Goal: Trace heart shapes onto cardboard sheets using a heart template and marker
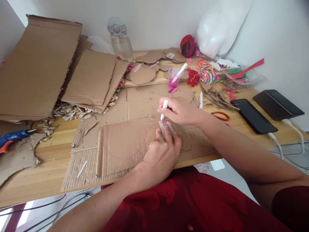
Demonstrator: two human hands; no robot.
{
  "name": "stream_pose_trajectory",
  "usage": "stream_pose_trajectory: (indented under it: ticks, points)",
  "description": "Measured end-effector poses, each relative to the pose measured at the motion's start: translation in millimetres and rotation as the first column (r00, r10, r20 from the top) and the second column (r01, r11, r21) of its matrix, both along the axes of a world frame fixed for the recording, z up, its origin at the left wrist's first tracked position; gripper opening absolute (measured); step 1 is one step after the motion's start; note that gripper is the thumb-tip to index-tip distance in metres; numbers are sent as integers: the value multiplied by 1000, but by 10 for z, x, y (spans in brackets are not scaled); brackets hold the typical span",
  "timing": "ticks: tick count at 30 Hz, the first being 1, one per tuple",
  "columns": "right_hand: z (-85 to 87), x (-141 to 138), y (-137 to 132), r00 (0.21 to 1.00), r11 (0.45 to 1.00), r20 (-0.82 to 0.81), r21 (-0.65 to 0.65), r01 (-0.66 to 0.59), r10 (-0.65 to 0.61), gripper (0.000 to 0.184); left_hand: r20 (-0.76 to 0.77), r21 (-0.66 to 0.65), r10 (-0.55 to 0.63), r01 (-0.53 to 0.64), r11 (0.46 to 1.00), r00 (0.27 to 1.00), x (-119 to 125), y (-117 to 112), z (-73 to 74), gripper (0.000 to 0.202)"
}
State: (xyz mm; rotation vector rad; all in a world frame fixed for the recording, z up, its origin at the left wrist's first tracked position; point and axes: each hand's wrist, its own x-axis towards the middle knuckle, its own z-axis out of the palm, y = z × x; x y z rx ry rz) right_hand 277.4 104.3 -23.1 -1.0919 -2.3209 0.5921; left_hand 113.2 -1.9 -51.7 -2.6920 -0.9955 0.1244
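Observation:
My right hand (pixel 178 109) grips a white marker (pixel 164 110), its tip down at the far edge of a round cardboard disc (pixel 181 137). My left hand (pixel 163 149) lies on that disc with its fingers extended, pressing on a white sticker with red print (pixel 162 123). Under the disc is a rectangular cardboard sheet (pixel 123 141), which bears a faint pink circular outline to the left of my left hand. Part of the disc is covered by my left hand.
Stacked cardboard sheets (pixel 89 77) and peanut shells (pixel 72 110) lie left, near a blue glue gun (pixel 18 137). Cardboard discs (pixel 142 74), a bottle (pixel 120 43) and a pink cup (pixel 172 75) stand behind. Orange-handled scissors (pixel 220 114) and a phone (pixel 253 116) are right.

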Motion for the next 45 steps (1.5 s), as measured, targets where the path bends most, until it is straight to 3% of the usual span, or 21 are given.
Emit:
stream_pose_trajectory:
  ticks: [9, 16, 25, 30, 38, 45]
  points:
    - [36, 91, -54, 998, 999, 46, -5, 53, -53, 18, 2, -12, -12, 12, 1000, 1000, 9, 4, 32, 45]
    - [-12, 3, -44, 999, 999, -9, -33, 32, -32, 19, 3, -28, 5, -5, 1000, 1000, 3, 2, 25, 46]
    - [157, 254, -318, 976, 988, 167, -42, 146, -137, 19, -21, -15, -16, 16, 1000, 1000, -2, 16, 25, 47]
    - [116, 199, -287, 969, 983, 176, -31, 179, -171, 21, -19, -12, -4, 3, 1000, 1000, -3, 16, 40, 46]
    - [39, -72, -64, 996, 998, 82, -33, 45, -43, 16, -17, -24, -6, 5, 1000, 1000, 4, 21, 81, 47]
    - [93, 189, -232, 978, 990, 166, -37, 134, -126, 19, -42, -33, -10, 9, 999, 999, -10, 19, 79, 49]
